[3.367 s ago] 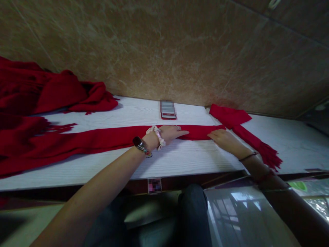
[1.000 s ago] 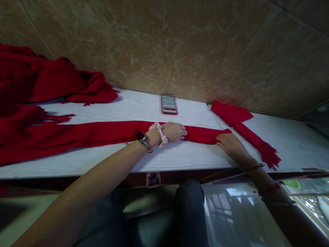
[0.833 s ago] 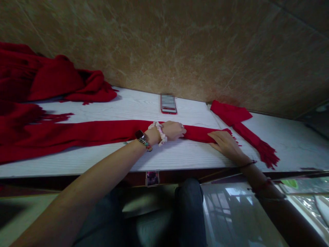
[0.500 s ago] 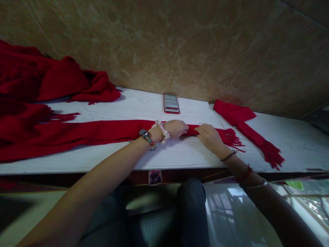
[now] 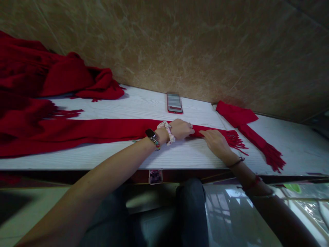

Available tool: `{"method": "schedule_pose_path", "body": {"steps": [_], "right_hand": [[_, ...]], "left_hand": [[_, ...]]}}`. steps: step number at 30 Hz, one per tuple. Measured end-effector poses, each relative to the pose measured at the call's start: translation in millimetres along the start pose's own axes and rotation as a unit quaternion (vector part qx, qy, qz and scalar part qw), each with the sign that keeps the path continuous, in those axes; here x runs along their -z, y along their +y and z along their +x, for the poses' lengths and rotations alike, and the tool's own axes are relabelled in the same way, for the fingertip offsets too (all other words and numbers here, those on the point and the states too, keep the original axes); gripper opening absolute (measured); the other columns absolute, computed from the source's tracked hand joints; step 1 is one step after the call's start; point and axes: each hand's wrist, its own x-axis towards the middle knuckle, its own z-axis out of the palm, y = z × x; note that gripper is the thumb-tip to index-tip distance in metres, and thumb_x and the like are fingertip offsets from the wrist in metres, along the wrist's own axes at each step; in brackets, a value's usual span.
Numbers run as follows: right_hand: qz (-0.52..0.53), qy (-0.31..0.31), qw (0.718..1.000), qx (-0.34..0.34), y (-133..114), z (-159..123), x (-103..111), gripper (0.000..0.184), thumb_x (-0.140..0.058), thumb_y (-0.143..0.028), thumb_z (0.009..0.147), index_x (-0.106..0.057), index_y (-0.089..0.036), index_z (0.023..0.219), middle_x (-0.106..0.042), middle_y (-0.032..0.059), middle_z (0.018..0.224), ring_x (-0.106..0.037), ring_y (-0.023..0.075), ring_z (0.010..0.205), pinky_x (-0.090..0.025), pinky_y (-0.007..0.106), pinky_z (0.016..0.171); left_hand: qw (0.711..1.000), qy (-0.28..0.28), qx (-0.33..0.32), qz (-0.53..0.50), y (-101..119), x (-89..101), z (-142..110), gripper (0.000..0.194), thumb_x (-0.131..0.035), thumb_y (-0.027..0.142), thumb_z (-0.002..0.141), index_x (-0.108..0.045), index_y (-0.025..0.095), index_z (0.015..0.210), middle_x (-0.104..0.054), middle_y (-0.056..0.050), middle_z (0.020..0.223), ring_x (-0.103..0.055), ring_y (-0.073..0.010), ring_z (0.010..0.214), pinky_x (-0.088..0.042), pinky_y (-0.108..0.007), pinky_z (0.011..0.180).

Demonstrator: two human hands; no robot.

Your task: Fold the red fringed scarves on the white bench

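Observation:
A long red scarf (image 5: pixel 115 130), folded into a narrow band, lies along the white table, its fringe at the right end. My left hand (image 5: pixel 181 129), with a scrunchie and a watch at the wrist, rests across the band with its fingers curled closed on the cloth. Just to its right, my right hand (image 5: pixel 216 143) has its fingers pressed together at the scarf's near edge, short of the fringe. The fingertips of both hands are partly hidden against the fabric.
A phone (image 5: pixel 174 103) lies behind my left hand. Another folded red scarf (image 5: pixel 238 116) sits bent at the right. Heaped red scarves (image 5: pixel 68 75) fill the back left, against the brown marbled wall (image 5: pixel 159 44). The white table (image 5: pixel 144 157) ends just before my knees.
The whole view has shifted slightly. Both hands have slid a little to the right along the scarf, towards its fringe, still at the cloth. The other scarves and the phone lie as before.

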Motion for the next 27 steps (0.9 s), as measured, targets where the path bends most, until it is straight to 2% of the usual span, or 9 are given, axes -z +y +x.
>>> {"method": "schedule_pose_path", "body": {"steps": [3,6,10,18,23,27], "right_hand": [[-0.014,0.014,0.999,-0.027,8.8,-10.4,1.3,0.031,-0.039,-0.011,0.084,-0.058,-0.012,0.108,-0.063,0.0131,0.096,-0.055,0.0246,0.089,-0.043,0.037,0.079],[-0.04,0.027,0.997,-0.052,17.5,-21.2,2.8,0.027,-0.039,-0.013,0.085,-0.061,-0.012,0.1,-0.063,0.0131,0.088,-0.055,0.0247,0.083,-0.044,0.037,0.074],[-0.042,0.03,0.998,-0.032,23.2,-29.8,-0.2,0.025,-0.039,-0.013,0.086,-0.063,-0.01,0.092,-0.064,0.0129,0.081,-0.056,0.0232,0.076,-0.045,0.035,0.072],[-0.033,0.02,0.999,-0.021,27.9,-32.4,-2.9,0.026,-0.039,-0.011,0.086,-0.063,-0.012,0.097,-0.065,0.011,0.081,-0.058,0.0221,0.077,-0.046,0.035,0.073],[-0.026,-0.013,1.0,-0.008,34.1,-42.1,7.3,0.027,-0.038,-0.011,0.085,-0.064,-0.014,0.089,-0.065,0.0121,0.086,-0.057,0.0239,0.082,-0.046,0.038,0.076],[-0.041,0.001,0.999,-0.013,41.9,-56.1,13.4,0.025,-0.039,-0.01,0.084,-0.064,-0.013,0.086,-0.066,0.0122,0.084,-0.058,0.0231,0.08,-0.047,0.036,0.075]], "left_hand": [[1.0,-0.001,-0.009,0.002,1.5,0.0,0.1,0.018,-0.046,0.019,0.086,-0.064,0.019,0.086,-0.066,-0.005,0.086,-0.06,-0.0169,0.079,-0.039,-0.026,0.059],[1.0,-0.003,-0.01,0.015,2.0,2.0,0.7,0.02,-0.045,0.021,0.087,-0.064,0.019,0.087,-0.066,-0.006,0.088,-0.061,-0.0188,0.08,-0.039,-0.026,0.056],[1.0,-0.007,-0.004,0.028,2.2,4.1,1.2,0.021,-0.044,0.022,0.088,-0.065,0.019,0.087,-0.067,-0.006,0.086,-0.063,-0.0189,0.08,-0.04,-0.026,0.055],[1.0,-0.016,0.005,0.026,2.2,4.5,0.4,0.023,-0.042,0.021,0.089,-0.064,0.018,0.088,-0.066,-0.007,0.091,-0.062,-0.0202,0.082,-0.041,-0.027,0.056],[0.999,-0.006,-0.042,-0.001,1.2,-1.9,-0.7,0.018,-0.046,0.019,0.084,-0.062,0.019,0.093,-0.062,-0.006,0.098,-0.059,-0.0199,0.089,-0.044,-0.028,0.066],[0.997,-0.017,-0.052,-0.052,3.6,-7.8,0.5,0.033,-0.045,0.008,0.079,-0.057,0.019,0.108,-0.056,-0.008,0.108,-0.056,-0.0171,0.092,-0.044,-0.025,0.073]]}}
